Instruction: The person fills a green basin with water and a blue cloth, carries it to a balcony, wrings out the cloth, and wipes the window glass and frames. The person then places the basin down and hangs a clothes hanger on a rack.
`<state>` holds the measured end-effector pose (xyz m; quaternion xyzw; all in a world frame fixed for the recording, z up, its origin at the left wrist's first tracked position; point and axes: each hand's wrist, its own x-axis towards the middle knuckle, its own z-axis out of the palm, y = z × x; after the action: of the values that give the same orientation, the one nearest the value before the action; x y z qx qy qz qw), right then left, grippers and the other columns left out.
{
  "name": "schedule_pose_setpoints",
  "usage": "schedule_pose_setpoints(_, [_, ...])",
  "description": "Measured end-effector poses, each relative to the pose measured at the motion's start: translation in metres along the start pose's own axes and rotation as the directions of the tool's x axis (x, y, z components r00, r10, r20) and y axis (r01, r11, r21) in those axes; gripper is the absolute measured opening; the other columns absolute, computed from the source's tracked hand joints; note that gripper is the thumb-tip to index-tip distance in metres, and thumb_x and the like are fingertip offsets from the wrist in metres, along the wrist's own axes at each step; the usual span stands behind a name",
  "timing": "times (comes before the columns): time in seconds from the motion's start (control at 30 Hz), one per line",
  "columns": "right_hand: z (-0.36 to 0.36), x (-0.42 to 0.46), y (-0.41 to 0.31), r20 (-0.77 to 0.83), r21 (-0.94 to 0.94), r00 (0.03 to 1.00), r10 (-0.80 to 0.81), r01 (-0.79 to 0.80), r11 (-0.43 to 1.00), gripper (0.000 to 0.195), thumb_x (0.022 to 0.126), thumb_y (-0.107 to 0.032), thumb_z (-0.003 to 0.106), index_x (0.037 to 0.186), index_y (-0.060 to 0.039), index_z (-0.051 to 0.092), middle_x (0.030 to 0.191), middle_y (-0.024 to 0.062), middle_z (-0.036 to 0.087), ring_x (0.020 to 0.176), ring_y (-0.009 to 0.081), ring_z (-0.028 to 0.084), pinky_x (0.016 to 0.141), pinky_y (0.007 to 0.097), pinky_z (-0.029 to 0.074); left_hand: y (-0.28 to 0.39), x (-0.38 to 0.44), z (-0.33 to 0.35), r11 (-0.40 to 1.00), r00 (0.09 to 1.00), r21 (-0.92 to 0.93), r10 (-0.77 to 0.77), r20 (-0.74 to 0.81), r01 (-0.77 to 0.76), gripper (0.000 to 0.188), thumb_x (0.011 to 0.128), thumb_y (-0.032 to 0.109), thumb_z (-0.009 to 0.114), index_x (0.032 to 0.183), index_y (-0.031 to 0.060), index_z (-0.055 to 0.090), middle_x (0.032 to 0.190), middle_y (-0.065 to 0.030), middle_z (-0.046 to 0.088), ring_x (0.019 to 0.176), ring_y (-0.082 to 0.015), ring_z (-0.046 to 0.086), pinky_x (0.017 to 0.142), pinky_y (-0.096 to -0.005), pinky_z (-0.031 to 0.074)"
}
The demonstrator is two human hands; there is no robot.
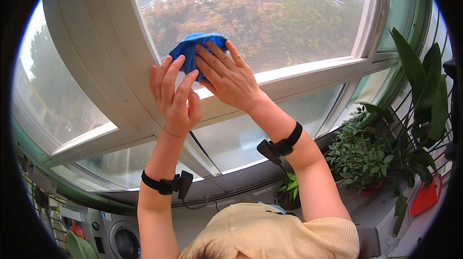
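A blue cloth (pixel 186 54) lies bunched against the window's mesh screen (pixel 289 31), close to the lower left corner of its white frame (pixel 311 69). My right hand (pixel 226 72) holds it there, palm toward the screen and fingers laid flat over the fabric. My left hand (pixel 177 92) is raised at the cloth's lower left edge with its fingers apart. Some of its fingertips overlap the cloth in view; whether they touch it I cannot tell. Both forearms wear a black strap with a small device and cable.
Below the frame are lower glass panes (pixel 235 143). At right stand a leafy potted plant (pixel 358 154), a tall broad-leaved plant (pixel 427 85) and a red container (pixel 427 195). A small potted plant (pixel 289 190) sits under the sill. A front-loading washing machine (pixel 115 235) and a green basin (pixel 79 246) are lower left.
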<state>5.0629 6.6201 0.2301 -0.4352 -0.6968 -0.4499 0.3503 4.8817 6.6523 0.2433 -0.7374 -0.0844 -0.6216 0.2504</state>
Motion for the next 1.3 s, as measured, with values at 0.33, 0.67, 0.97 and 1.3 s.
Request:
schedule_pose_setpoints(0.33, [-0.083, -0.103, 0.210, -0.302, -0.295, 0.892, 0.337, -0.423, 0.856, 0.064, 0.104, -0.041, 0.047, 0.147, 0.0059, 0.039, 0.153, 0.0259, 0.039, 0.145, 0.0401, 0.035, 0.120, 0.0558, 0.021, 0.033, 0.015, 0.048, 1.000, 0.998, 0.001, 0.031, 0.061, -0.031, 0.033, 0.078, 0.004, 0.054, 0.106, 0.0104, 0.070, 0.135, -0.0142, 0.061, 0.135, -0.0338, 0.049, 0.120, -0.0540, 0.026])
schedule_pose_setpoints(0.67, [-0.090, -0.069, 0.264, -0.480, -0.050, 0.798, 0.365, -0.440, 0.897, 0.053, 0.107, -0.035, 0.042, 0.147, -0.0016, 0.041, 0.156, 0.0260, 0.035, 0.148, 0.0451, 0.026, 0.120, 0.0587, 0.013, 0.045, 0.017, 0.077, 0.996, 0.989, 0.072, 0.038, 0.142, -0.049, 0.033, 0.078, 0.005, 0.055, 0.108, 0.0086, 0.069, 0.136, -0.0147, 0.060, 0.135, -0.0331, 0.051, 0.119, -0.0538, 0.028])
schedule_pose_setpoints(0.97, [-0.054, -0.018, 0.128, -0.002, 0.029, 0.963, -0.270, 0.270, 0.962, 0.051, 0.091, -0.035, 0.068, 0.133, -0.0084, 0.060, 0.139, 0.0148, 0.058, 0.136, 0.0351, 0.048, 0.122, 0.0550, 0.023, 0.047, 0.012, 0.069, 0.994, 0.989, 0.078, 0.068, 0.134, -0.079, 0.033, 0.082, 0.005, 0.053, 0.112, 0.0070, 0.067, 0.135, -0.0150, 0.060, 0.130, -0.0321, 0.054, 0.116, -0.0546, 0.032])
schedule_pose_setpoints(1.3, [-0.081, 0.069, 0.208, -0.404, -0.140, 0.912, 0.074, -0.142, 0.980, 0.042, 0.104, -0.041, 0.049, 0.123, -0.0057, 0.062, 0.135, 0.0247, 0.054, 0.137, 0.0527, 0.037, 0.117, 0.0626, 0.021, 0.042, 0.010, 0.064, 0.992, 0.998, -0.110, 0.057, 0.008, -0.056, 0.033, 0.079, 0.003, 0.053, 0.108, 0.0058, 0.069, 0.128, -0.0147, 0.064, 0.124, -0.0317, 0.059, 0.113, -0.0525, 0.037])
